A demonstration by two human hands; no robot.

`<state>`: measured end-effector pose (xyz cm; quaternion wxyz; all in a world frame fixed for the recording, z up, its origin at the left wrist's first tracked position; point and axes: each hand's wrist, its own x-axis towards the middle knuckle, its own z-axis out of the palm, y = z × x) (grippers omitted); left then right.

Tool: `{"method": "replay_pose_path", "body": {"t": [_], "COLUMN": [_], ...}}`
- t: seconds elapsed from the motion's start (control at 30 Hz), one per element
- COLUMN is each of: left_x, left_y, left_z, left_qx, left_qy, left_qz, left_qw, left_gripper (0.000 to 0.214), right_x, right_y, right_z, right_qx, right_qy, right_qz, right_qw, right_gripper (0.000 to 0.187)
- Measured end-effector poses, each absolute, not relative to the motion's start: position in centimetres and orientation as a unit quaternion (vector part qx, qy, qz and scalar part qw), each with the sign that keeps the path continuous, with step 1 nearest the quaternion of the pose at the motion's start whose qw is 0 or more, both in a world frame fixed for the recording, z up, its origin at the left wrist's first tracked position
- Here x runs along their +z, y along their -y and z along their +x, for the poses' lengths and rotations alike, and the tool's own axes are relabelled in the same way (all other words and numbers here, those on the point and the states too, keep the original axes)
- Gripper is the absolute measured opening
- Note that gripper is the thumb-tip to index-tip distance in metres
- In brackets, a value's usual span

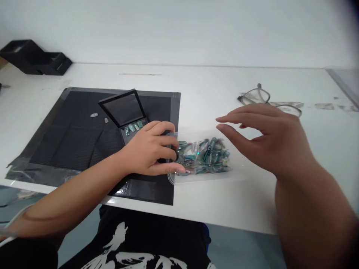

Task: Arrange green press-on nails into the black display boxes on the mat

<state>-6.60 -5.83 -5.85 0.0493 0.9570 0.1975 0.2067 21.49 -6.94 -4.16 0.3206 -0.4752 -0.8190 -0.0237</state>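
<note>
A clear plastic container (pixel 202 180) lies on the table, filled with several green and teal press-on nails (pixel 209 157), some apparently in small clear wrappers. My left hand (pixel 150 149) reaches across from the left, its fingers curled over the container's left rim and its thumb stretched along the near side. Just right of the container my right hand (pixel 266 134) hovers, thumb and fingers apart, with nothing between them. Partly behind my left hand stands a black hinged case (pixel 122 108) with its lid raised; several green nails (pixel 133 127) sit in a row inside.
A black mat (pixel 64 149) under a clear sheet covers the left part of the white table (pixel 224 209). Two small loose pieces, one a pale oval (pixel 94 115), lie on it. Eyeglasses (pixel 255 96) rest behind my right hand. A black holder (pixel 36 58) stands at the back left.
</note>
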Motion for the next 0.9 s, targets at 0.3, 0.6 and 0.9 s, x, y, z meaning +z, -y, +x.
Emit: {"method": "replay_pose_path", "body": {"t": [0.3,0.6,0.9], "left_x": [-5.9,-6.0,-6.3], "left_y": [5.8,5.9,6.1], "left_z": [-6.7,-6.7,-6.6], "left_qx": [0.196,0.192,0.191], "left_qy": [-0.192,-0.191,-0.204], "left_qz": [0.958,0.955,0.957], "left_qw": [0.087,0.123,0.077], "left_gripper": [0.042,0.036,0.034], "right_x": [-3.1,-3.2,-4.3], "right_y": [8.2,9.1,8.1], "right_z": [20.4,18.5,16.7], "right_qx": [-0.048,0.243,0.179], "right_qy": [0.859,0.868,0.85], "right_qz": [-0.408,-0.423,-0.495], "right_qw": [0.304,0.098,0.008], "right_gripper": [0.013,0.03,0.029]}}
